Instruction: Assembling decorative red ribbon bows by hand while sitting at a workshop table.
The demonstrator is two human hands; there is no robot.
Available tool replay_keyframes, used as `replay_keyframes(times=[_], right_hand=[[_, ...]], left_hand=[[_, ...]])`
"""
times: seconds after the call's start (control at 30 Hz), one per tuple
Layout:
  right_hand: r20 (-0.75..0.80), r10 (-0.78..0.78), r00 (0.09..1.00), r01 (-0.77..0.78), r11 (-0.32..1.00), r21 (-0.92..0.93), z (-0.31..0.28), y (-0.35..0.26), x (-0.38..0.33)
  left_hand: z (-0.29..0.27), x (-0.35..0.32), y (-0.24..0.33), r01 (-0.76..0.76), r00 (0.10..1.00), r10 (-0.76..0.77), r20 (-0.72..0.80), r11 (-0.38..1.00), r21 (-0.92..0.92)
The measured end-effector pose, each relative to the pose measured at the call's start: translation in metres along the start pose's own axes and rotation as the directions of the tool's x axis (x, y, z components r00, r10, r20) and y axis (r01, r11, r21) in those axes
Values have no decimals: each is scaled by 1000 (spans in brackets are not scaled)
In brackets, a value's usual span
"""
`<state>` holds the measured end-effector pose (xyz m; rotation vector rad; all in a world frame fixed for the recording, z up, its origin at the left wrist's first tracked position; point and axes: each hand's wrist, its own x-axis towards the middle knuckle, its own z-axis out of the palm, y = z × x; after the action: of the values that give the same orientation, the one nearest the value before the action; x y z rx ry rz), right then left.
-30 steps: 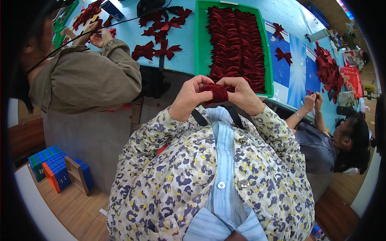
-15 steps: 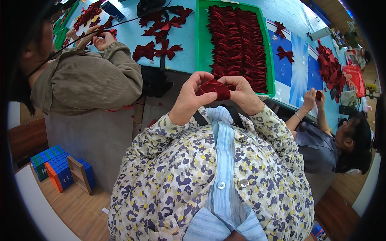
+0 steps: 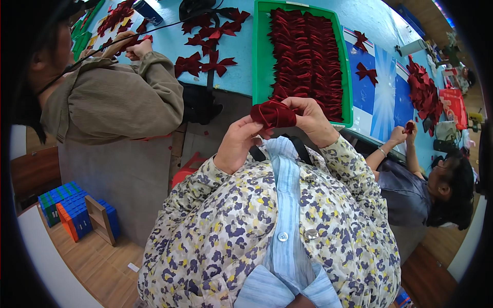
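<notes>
Between my two hands, in front of my chest, is a dark red velvet bow [image 3: 275, 115]. My left hand [image 3: 237, 143] pinches its left end, with the fingertips at its lower left edge. My right hand [image 3: 314, 122] grips the right end between thumb and fingers. The middle of the bow faces up and its folds look rounded; its underside is hidden. Just beyond my hands lies a green tray [image 3: 263, 66] holding tight rows of dark red bows [image 3: 308, 56].
Loose red bows [image 3: 218, 64] lie on the light blue table [image 3: 241, 46] left of the tray. A blue-and-white board [image 3: 382, 97] with two bows and a red pile [image 3: 423, 90] are at right. Co-workers sit on both sides, a sleeve [image 3: 113, 97] at left.
My left hand has shifted lower, its fingers now at the bow's lower left edge. More of the bow shows. My right hand keeps its grip.
</notes>
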<state>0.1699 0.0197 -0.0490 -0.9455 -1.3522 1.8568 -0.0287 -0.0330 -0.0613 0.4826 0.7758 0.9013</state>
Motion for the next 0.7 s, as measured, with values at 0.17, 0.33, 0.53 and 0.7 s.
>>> replay_keyframes(times=[0.17, 0.33, 0.53, 0.7], right_hand=[[2, 20, 1000, -20, 1000, 7, 2, 2, 1], [22, 16, 1000, -16, 1000, 5, 7, 3, 3], [40, 11, 999, -9, 999, -39, 4, -4, 3], [62, -32, 998, 37, 996, -85, -1, -10, 3]], left_hand=[[-5, 3, 2, -18, 1000, 18, 4, 998, -63], [-3, 4, 6, -39, 999, 39, -25, 998, -40], [3, 11, 1, -158, 987, 159, 2, 984, -80], [7, 19, -4, -238, 966, 245, 86, 968, -86]])
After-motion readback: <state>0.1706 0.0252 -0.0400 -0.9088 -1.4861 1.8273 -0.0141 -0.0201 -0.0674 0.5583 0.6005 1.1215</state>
